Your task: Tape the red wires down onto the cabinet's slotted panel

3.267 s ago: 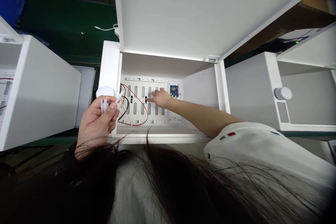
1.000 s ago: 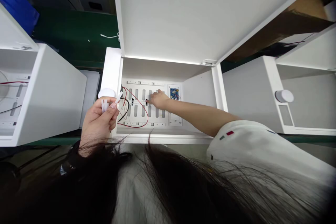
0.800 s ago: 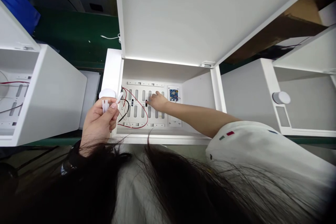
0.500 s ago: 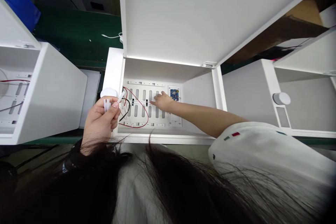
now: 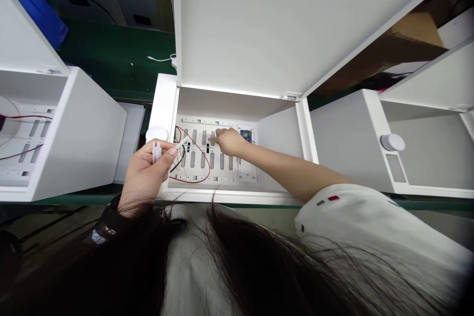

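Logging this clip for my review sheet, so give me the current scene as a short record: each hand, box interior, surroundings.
left hand: holding white strips
right hand: inside the open white box, near a black piece; contact unclear
interior: slotted panel, red wire, black wire, blue circuit board
surroundings: left neighbouring box, right neighbouring box, green bench

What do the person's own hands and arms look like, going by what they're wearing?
Both hands are ungloved. The right hand has a bare forearm below a pale sleeve with small red and dark green marks. The left hand has something black around its wrist; hair partly covers that arm.
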### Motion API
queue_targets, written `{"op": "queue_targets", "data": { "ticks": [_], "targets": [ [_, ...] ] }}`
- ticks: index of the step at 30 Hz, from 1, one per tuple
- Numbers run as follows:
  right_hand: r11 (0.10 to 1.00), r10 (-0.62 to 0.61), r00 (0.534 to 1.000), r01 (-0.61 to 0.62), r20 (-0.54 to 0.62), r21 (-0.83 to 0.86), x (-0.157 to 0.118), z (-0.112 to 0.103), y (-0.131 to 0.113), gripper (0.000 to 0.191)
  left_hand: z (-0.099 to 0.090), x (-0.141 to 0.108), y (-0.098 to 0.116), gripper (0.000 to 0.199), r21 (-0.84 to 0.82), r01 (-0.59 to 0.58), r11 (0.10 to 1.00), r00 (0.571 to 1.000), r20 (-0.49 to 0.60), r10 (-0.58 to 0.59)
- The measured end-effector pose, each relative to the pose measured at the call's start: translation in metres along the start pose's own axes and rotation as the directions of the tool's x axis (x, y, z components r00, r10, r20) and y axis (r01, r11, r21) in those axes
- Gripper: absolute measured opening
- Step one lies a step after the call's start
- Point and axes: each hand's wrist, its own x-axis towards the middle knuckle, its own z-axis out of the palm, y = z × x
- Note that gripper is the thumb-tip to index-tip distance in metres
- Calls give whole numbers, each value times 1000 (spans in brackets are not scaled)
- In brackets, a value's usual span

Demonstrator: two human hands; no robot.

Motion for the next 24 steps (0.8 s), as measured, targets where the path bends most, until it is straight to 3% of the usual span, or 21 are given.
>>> {"op": "queue_targets", "data": {
  "ticks": [2,3,6,8,10,13,15,17,19,21,24],
  "targets": [
    [937,29,951,82,-309,339,-9,-34,-22,34,1,-2,2,21,118,-48,992,999,-9,49],
    [852,21,923,184,-383,491,-15,-52,-34,35,2,-3,3,20,184,-82,980,996,-7,85],
    [547,-166,933,357,-320,757,-36,-94,-64,35,5,-7,6,20,352,-164,922,985,7,172],
    [450,-260,938,326,-228,832,-48,-109,-76,32,7,-9,7,21,423,-190,886,979,10,205],
    [421,-275,947,274,-166,864,-54,-115,-82,30,9,-10,7,21,458,-202,866,975,13,221],
    [445,-254,958,239,-134,863,-54,-114,-75,27,9,-10,5,21,411,-203,889,975,6,220],
    [515,-195,973,210,-125,831,-48,-107,-60,26,8,-9,3,21,261,-174,949,982,-31,188],
    [607,-61,993,114,-97,786,-37,-93,-39,24,6,-6,2,20,50,-116,992,991,-59,119],
    [696,107,994,-52,-32,716,-23,-69,-16,19,3,-3,1,19,-106,-67,992,997,-47,63],
    [783,244,970,-204,12,587,-10,-39,2,11,1,-1,1,17,-149,-46,988,999,-24,43],
    [842,274,960,-266,52,469,4,6,13,13,1,0,3,14,-148,-32,988,999,-16,29]
  ]
}}
